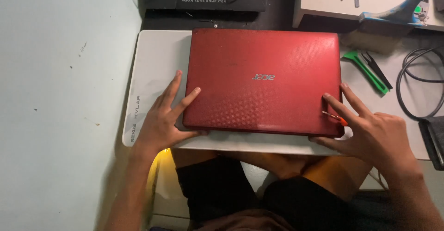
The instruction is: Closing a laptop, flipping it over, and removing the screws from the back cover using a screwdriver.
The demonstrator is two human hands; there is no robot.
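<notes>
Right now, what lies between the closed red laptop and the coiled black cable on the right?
In the head view, a green plastic pry tool and a black tweezer-like tool lie there on the white mat.
</notes>
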